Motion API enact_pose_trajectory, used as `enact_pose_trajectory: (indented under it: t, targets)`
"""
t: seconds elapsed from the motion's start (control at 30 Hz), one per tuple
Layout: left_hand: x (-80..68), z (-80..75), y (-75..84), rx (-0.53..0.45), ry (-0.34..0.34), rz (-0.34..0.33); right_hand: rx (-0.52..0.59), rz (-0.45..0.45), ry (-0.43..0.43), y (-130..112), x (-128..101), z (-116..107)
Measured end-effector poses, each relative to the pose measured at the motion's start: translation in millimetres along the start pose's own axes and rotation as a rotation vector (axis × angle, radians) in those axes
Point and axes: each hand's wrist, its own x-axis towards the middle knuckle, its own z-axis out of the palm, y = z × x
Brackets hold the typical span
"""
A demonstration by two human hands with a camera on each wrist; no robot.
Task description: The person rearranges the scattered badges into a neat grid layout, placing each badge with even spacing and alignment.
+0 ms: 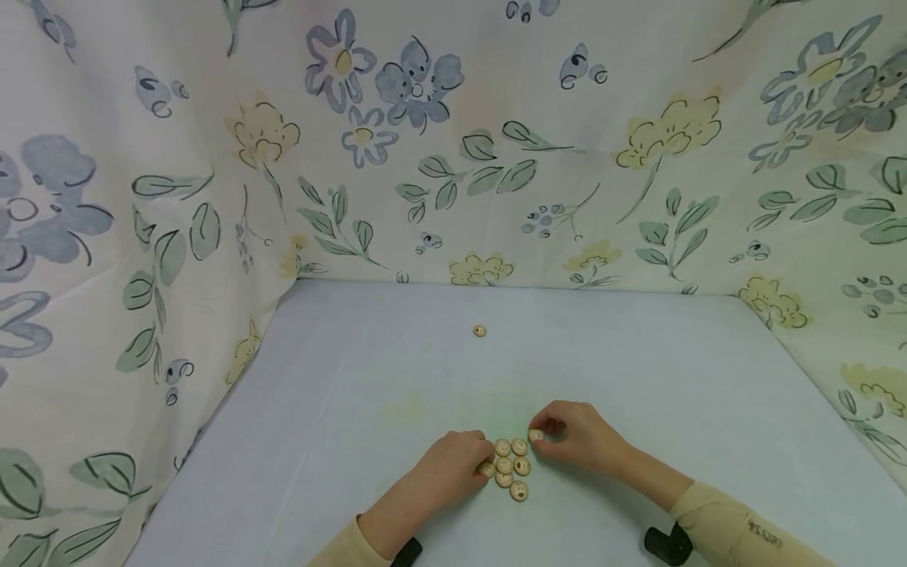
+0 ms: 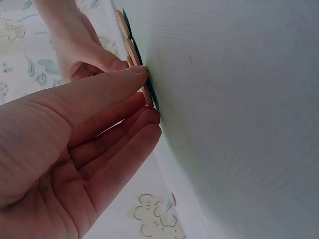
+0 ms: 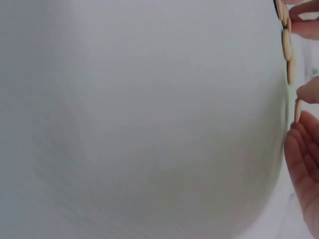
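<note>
Several small round wooden discs (image 1: 504, 465) with dark marks lie flat in a tight cluster on the table. My right hand (image 1: 584, 437) pinches one disc (image 1: 536, 435) between thumb and fingertips, just right of the cluster's upper end. At the cluster's left side, my left hand (image 1: 453, 463) holds another disc (image 1: 486, 469) by its edges. The left wrist view shows that disc (image 2: 147, 95) between the thumb and the fingers, close to the tabletop. In the right wrist view the pinched disc (image 3: 297, 110) is seen edge-on, below the other discs.
A single disc (image 1: 479, 331) lies apart, toward the back of the pale table (image 1: 354, 378). Floral cloth (image 1: 425, 197) hangs behind the table and along both sides. A black device (image 1: 668, 545) sits at the right wrist.
</note>
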Motion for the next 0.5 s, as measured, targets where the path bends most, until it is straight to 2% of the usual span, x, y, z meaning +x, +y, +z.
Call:
enact_pose_trajectory:
  t: [0.23,0.5]
  targets:
    - [-0.6,-2.0,1.2,0.014,0.000,0.001,-0.035,-0.008,0.020,11.7,17.1,-6.9]
    - [-1.5,-3.5,2.9,0.028,0.012,0.007,-0.044,0.079,-0.008,25.4,46.4,-20.4]
